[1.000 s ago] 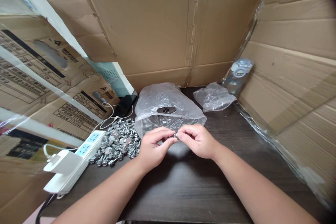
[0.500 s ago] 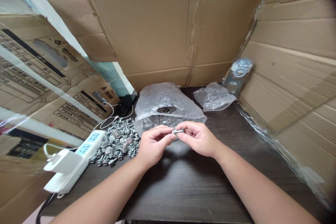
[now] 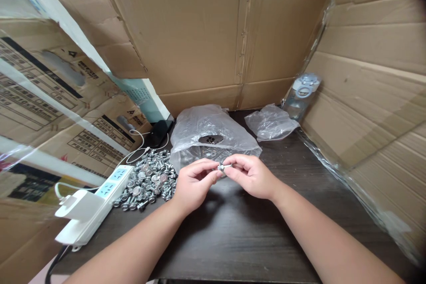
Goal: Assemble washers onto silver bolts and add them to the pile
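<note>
Between my fingertips, above the dark table, is a small silver bolt (image 3: pixel 221 167) lying roughly sideways. My left hand (image 3: pixel 197 183) pinches its head end between thumb and forefinger. From the other side, the thumb and forefinger of my right hand (image 3: pixel 251 175) close around its shank, hiding part of it. Just behind my hands lies a translucent plastic bag (image 3: pixel 213 120), its mouth toward me, with small metal pieces showing inside. Left of my left hand is a heap of silver flanged bolts (image 3: pixel 149 182).
A white power strip (image 3: pixel 115 179) with a plugged-in charger stands at the left, its cable running to a black phone (image 3: pixel 160 133). A smaller plastic bag (image 3: pixel 271 123) and a clear bottle (image 3: pixel 301 95) are at the back right. Cardboard walls (image 3: pixel 199 31) enclose the table.
My right fingers have shifted slightly on the bolt and cover more of its shank. Both hands otherwise stay in place.
</note>
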Motion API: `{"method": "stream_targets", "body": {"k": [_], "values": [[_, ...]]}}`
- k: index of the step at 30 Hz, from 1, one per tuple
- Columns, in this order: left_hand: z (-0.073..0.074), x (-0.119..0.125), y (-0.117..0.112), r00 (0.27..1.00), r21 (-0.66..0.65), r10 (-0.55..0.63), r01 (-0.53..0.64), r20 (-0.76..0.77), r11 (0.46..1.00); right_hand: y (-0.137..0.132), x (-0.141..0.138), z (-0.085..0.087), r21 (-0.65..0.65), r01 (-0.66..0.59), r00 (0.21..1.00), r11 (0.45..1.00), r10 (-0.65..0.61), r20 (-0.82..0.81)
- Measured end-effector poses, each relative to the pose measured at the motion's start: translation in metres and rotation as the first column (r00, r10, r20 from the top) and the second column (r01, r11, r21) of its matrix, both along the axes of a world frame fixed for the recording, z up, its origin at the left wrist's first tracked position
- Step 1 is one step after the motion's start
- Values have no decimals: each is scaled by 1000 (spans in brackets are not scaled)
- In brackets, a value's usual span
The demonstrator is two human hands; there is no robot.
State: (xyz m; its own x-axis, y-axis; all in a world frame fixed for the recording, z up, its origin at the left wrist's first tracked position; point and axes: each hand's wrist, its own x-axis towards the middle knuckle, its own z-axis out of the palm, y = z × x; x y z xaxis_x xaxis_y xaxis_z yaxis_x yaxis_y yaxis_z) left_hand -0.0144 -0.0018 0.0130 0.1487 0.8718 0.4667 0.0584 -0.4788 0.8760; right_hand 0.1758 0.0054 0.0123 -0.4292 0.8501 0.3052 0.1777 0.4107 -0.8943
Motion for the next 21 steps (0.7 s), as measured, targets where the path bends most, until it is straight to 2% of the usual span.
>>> {"method": "stream_targets", "body": {"k": [4, 9, 13, 17, 21], "values": [[0, 1, 1, 990, -220, -22, 52, 140, 974, -1, 1, -1, -48, -4, 997, 999, 0, -82], [0, 1, 1, 985, -257, -36, 79, 169, 963, 0, -1, -2, -27, 5, 997, 1000, -7, -80], [1, 0, 0, 993, -176, -73, 89, 97, 980, 1, -2, -1, 13, 38, 998, 999, -38, -49], [-2, -2, 1, 998, 18, -21, 21, -54, 1000, -1, -1, 0, 46, 45, 999, 998, -46, 7], [-4, -3, 1, 987, 169, 11, 17, -162, 985, -2, 0, 1, 49, 20, 999, 999, -21, 36]]}}
